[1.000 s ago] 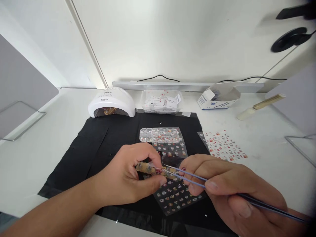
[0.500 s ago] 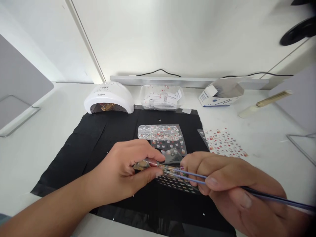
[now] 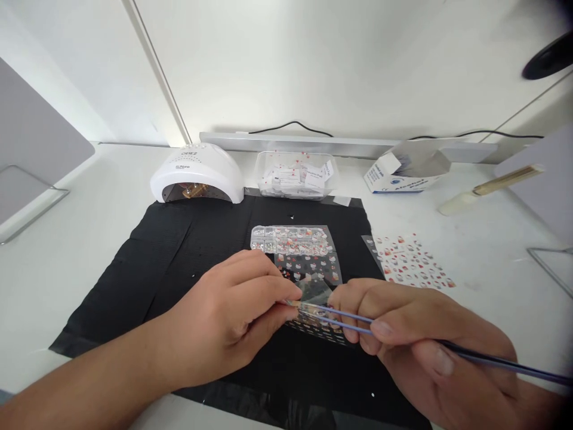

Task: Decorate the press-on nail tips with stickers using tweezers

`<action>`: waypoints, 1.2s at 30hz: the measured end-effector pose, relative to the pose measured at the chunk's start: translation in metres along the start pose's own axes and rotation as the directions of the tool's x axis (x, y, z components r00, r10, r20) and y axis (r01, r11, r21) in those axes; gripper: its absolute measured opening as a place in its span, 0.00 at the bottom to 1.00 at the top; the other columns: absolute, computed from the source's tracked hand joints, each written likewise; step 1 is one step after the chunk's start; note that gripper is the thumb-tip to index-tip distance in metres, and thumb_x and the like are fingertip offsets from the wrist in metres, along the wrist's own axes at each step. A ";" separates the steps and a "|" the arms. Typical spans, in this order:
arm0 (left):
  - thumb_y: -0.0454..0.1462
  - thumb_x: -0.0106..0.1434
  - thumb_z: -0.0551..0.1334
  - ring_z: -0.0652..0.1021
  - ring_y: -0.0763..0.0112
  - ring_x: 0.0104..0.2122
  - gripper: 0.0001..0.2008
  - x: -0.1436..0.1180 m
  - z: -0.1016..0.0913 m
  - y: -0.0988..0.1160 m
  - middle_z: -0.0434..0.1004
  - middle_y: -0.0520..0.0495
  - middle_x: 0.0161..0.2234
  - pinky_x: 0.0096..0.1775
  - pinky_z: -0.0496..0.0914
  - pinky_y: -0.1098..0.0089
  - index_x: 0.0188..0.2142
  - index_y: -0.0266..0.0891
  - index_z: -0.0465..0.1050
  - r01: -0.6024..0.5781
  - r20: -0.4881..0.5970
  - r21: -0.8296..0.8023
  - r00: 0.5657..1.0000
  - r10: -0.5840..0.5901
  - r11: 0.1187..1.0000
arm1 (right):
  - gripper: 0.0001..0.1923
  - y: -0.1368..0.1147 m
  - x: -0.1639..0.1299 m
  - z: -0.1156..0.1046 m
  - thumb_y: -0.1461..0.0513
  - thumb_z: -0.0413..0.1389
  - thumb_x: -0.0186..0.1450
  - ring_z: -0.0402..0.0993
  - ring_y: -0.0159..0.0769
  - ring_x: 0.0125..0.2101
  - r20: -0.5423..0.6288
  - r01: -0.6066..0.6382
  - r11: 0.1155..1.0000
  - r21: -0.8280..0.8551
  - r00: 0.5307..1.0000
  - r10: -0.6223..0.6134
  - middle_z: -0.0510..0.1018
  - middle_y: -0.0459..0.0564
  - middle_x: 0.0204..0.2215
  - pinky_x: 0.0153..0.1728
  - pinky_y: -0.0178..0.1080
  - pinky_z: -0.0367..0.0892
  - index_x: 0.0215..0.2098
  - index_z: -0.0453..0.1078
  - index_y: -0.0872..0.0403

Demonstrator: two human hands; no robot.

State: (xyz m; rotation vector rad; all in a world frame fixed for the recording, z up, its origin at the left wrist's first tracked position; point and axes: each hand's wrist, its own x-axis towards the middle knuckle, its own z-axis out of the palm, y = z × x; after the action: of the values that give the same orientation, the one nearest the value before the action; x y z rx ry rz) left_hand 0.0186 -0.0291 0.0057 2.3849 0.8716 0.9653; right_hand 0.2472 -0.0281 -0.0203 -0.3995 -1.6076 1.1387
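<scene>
My left hand (image 3: 237,301) is closed, thumb and index finger pinched at the left end of a clear sticker sheet (image 3: 320,335) patterned with rows of small stickers. What lies inside its curled fingers is hidden. Slim blue-purple tweezers (image 3: 353,321) rest in my right hand (image 3: 416,328), their tips by my left fingertips, over the sheet. The curled fingers of the right hand also touch the sheet's right side. A piece of clear film (image 3: 316,289) stands up behind the tweezers. Beyond the hands, another printed sticker sheet (image 3: 308,266) partly covers a compartmented rhinestone case (image 3: 264,239).
A black mat (image 3: 179,263) covers the table's middle. Along the back stand a white nail lamp (image 3: 197,170), a clear tub of packets (image 3: 295,173) and an alcohol pad box (image 3: 405,176). To the right lie a white-backed sticker sheet (image 3: 412,260) and a brush (image 3: 492,188).
My left hand has turned over and shifted slightly, hiding the glossy, colourful piece that showed between its fingers. The right hand and tweezers have barely moved. The view has shifted a little.
</scene>
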 end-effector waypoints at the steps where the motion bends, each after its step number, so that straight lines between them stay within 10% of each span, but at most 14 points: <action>1: 0.27 0.65 0.62 0.73 0.72 0.32 0.05 0.000 0.000 0.000 0.75 0.46 0.32 0.36 0.71 0.72 0.40 0.34 0.73 -0.012 0.006 0.002 1.000 0.012 1.000 | 0.14 0.001 0.000 0.000 0.61 0.52 0.68 0.72 0.40 0.26 0.002 0.005 1.000 -0.001 1.000 -0.005 0.74 0.50 0.23 0.29 0.47 0.73 0.47 0.77 0.49; 36: 0.25 0.65 0.60 0.73 0.70 0.33 0.08 -0.004 -0.001 0.002 0.74 0.46 0.32 0.36 0.72 0.67 0.41 0.35 0.72 -0.132 0.052 0.039 0.990 0.130 0.990 | 0.16 0.006 -0.001 -0.001 0.63 0.51 0.66 0.69 0.37 0.20 0.042 0.091 0.992 0.083 0.995 -0.095 0.71 0.48 0.20 0.24 0.44 0.73 0.47 0.77 0.53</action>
State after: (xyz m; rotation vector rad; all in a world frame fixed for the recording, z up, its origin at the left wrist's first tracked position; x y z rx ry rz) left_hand 0.0159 -0.0331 0.0058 2.5176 0.7319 0.9403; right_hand 0.2467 -0.0258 -0.0258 -0.2447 -1.5978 1.1446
